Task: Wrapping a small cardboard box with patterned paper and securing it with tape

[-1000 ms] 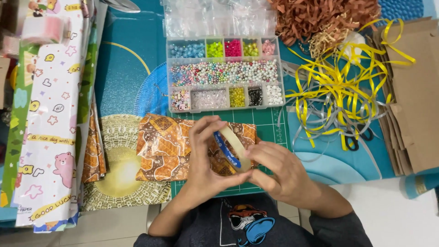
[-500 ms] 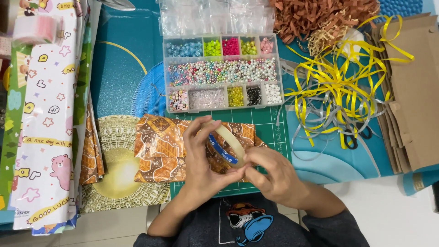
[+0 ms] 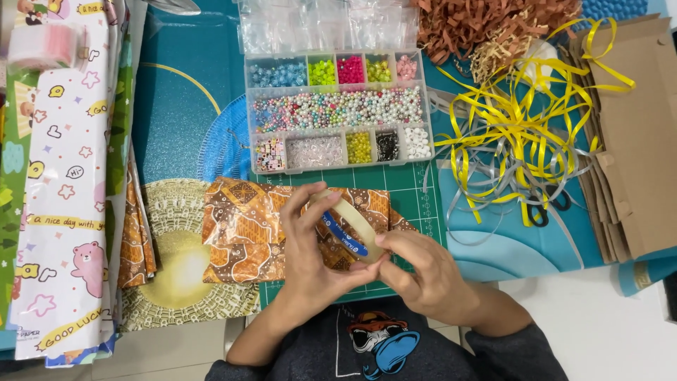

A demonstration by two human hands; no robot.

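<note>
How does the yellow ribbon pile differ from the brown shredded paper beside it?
The tangle of glossy yellow ribbon lies in long, smooth, looping strands mixed with grey ones; the brown shredded paper is a matte heap of short, crinkled strips. The ribbon spreads wide across the blue mat's right side; the shredded paper sits bunched at the top edge, partly cut off by the frame. Both are loose piles right of the clear bead box, untouched by either hand.

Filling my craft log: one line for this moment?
left hand, right hand: both hold clear tape roll with blue core | beneath: brown batik-wrapped parcel | behind: clear bead box
</note>
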